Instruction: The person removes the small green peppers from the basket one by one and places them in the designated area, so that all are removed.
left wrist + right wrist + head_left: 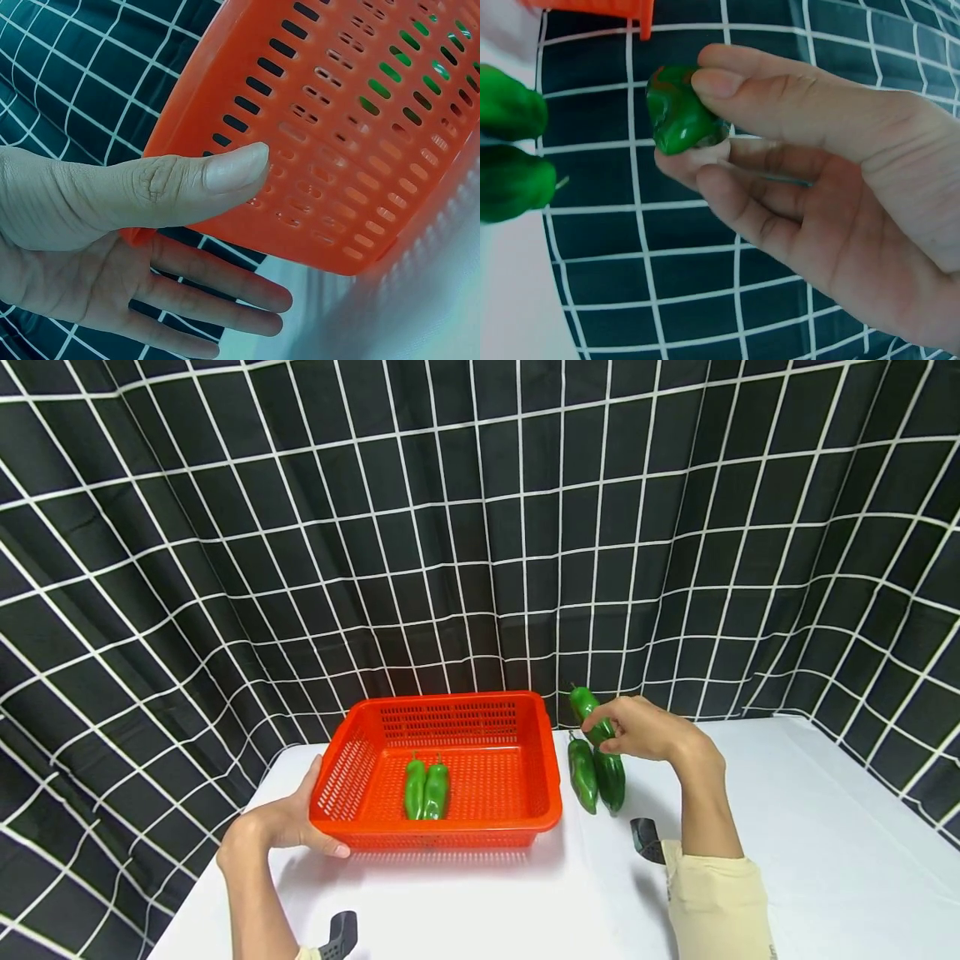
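An orange-red plastic basket [480, 839] stands on the white table with two green peppers [436, 789] side by side inside. At its front left corner my left hand [281, 822] rests, thumb along the front wall and the other fingers straight [225, 281] by the left side. To the right of the basket, my right hand [645, 727] pinches a green pepper [583, 700] between thumb and fingers, raised above the table. In the right wrist view the end of the held pepper [679, 112] shows. Two more green peppers [582, 775] lie beneath it on the table.
A black curtain with white grid lines [480, 543] hangs behind and at both sides. The white tablecloth [795, 827] extends right of the peppers. Dark devices [647, 840] are strapped at both wrists.
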A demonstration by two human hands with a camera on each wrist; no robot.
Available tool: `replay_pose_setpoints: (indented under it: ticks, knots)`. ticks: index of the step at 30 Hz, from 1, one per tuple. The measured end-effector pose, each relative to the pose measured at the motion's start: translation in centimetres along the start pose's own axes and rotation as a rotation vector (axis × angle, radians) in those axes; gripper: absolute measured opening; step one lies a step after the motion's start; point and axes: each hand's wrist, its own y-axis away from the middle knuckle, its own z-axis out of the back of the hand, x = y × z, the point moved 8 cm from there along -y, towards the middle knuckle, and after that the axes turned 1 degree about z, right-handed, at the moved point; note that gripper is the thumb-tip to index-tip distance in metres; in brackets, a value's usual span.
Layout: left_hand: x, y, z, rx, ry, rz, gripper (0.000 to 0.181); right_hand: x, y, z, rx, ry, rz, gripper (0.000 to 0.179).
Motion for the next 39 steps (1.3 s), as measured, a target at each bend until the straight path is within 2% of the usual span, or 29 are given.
replay_pose_setpoints:
  ticks: [5, 12, 15, 20, 27, 30, 34, 37, 39]
  knots:
    - [0.1, 0.0, 0.0, -0.005, -0.005, 0.023, 0.156, -1.8, 0.6, 0.1, 0.021, 0.054, -0.06, 0.033]
    - [0.4, -0.1, -0.1, 0.0, 0.009, 0.048, 0.155, -4.1, 1.5, 0.0, 0.052, 0.061, -0.165, 0.035]
    - [0.4, -0.2, -0.1, 0.001, 0.007, 0.041, 0.155, -5.1, 1.8, -0.4, 0.081, 0.055, -0.226, 0.036]
    - [0.3, -0.1, -0.2, 0.001, 0.02, 0.035, 0.155, -7.3, 2.2, -1.8, 0.153, -0.029, -0.361, 0.037]
    - [0.2, -0.2, -0.1, 0.003, 0.018, 0.033, 0.154, -9.1, 2.5, -3.8, 0.202, -0.146, -0.473, 0.034]
    - [0.2, -0.2, -0.1, 0.003, 0.028, 0.042, 0.154, -9.6, 2.6, -4.5, 0.201, -0.172, -0.522, 0.041]
    - [0.3, -0.1, -0.1, 0.002, 0.027, 0.044, 0.155, -10.2, 2.7, -4.9, 0.196, -0.162, -0.592, 0.066]
    - [0.3, -0.1, -0.1, 0.0, 0.024, 0.045, 0.155, -10.3, 2.6, -5.1, 0.201, -0.162, -0.614, 0.079]
    - [0.3, -0.1, 0.0, -0.002, 0.027, 0.045, 0.155, -10.3, 2.5, -5.1, 0.203, -0.16, -0.613, 0.08]
